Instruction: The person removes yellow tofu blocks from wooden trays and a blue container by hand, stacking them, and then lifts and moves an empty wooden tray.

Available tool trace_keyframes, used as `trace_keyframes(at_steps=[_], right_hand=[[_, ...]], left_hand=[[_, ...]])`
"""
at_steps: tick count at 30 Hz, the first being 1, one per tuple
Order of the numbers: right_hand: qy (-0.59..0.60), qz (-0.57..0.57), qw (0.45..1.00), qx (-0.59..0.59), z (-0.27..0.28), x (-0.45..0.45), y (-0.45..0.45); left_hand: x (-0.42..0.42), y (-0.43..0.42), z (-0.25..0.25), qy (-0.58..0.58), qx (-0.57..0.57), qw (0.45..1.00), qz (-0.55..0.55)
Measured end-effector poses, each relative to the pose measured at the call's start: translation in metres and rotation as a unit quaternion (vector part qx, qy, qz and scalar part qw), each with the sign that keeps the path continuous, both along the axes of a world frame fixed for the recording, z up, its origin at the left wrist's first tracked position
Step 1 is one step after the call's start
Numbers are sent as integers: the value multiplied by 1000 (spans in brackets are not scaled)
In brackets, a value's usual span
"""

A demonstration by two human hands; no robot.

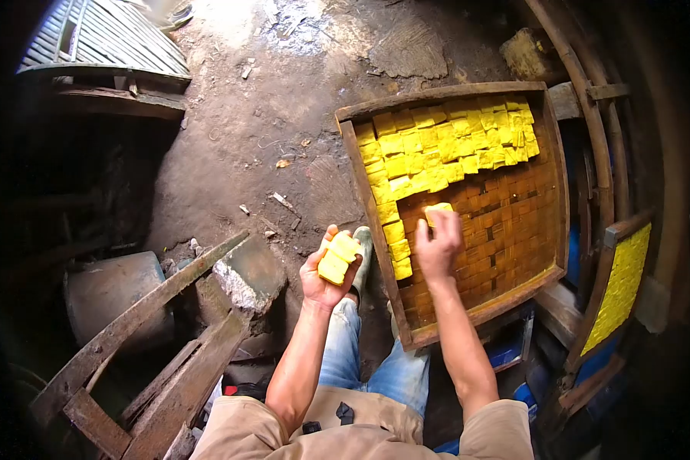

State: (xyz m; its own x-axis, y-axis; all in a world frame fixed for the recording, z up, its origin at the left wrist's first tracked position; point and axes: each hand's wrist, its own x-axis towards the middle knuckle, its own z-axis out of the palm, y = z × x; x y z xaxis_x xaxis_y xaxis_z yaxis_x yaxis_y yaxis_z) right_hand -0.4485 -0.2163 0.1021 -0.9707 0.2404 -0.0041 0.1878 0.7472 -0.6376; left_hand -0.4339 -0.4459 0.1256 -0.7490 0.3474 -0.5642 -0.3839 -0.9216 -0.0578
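Observation:
My left hand [326, 277] is palm up, fingers curled around a small stack of yellow pieces [339, 259], left of the tray. My right hand [440, 244] pinches one yellow piece [438, 214] over the woven tray [487, 230], just below the laid rows. The tray has a wooden frame and a brown woven bottom. Rows of yellow pieces [445, 142] cover its upper part, with a column running down its left side. Its lower right part shows bare weave.
A second framed tray with a yellow surface [619, 284] leans at the right. Wooden beams [169, 330] and a grey bucket [119, 295] stand at lower left. A slatted rack [103, 38] is at upper left. Bamboo poles [590, 100] run along the right.

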Motion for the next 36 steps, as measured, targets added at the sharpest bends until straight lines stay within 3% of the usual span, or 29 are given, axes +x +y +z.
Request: trace_keyframes(at_steps=[3,7,10,13,15,17,18,21,23,25,27,29,31,34,36], right_hand=[[-1,-20,995,-93,-30,-3,-39],[42,-37,998,-16,-47,-9,-60],[-12,-86,992,-96,-49,-15,-52],[-110,-22,983,-142,-43,-31,-33],[-142,-30,957,-252,-26,-43,-10],[-145,40,958,-243,-2,-49,13],[-112,111,966,-206,7,-45,18],[-193,214,942,-172,2,-32,11],[-200,225,947,-110,-12,-23,0],[-131,222,966,19,3,-18,-13],[-122,304,935,135,4,-7,-17],[-37,295,945,137,-15,10,-19],[-53,270,960,45,-12,12,-15],[-82,162,983,-23,11,9,-6],[3,49,999,-11,12,16,-9]], left_hand=[[-1,5,2,-5,7,1000,5],[3,3,5,-3,-6,1000,-2],[4,2,6,2,0,1000,2],[9,1,6,-3,-4,1000,5],[9,-2,7,6,2,1000,5],[10,-6,8,6,6,1000,11],[12,-8,9,5,7,1000,14],[14,-5,9,-5,8,1000,19],[13,-2,10,3,18,1000,13],[13,-3,12,7,15,1000,10],[13,-3,13,8,9,1000,9],[13,-3,12,14,10,1000,8],[12,-2,12,10,19,1000,5],[10,0,16,8,27,1000,1],[8,2,17,9,28,1000,-1]])
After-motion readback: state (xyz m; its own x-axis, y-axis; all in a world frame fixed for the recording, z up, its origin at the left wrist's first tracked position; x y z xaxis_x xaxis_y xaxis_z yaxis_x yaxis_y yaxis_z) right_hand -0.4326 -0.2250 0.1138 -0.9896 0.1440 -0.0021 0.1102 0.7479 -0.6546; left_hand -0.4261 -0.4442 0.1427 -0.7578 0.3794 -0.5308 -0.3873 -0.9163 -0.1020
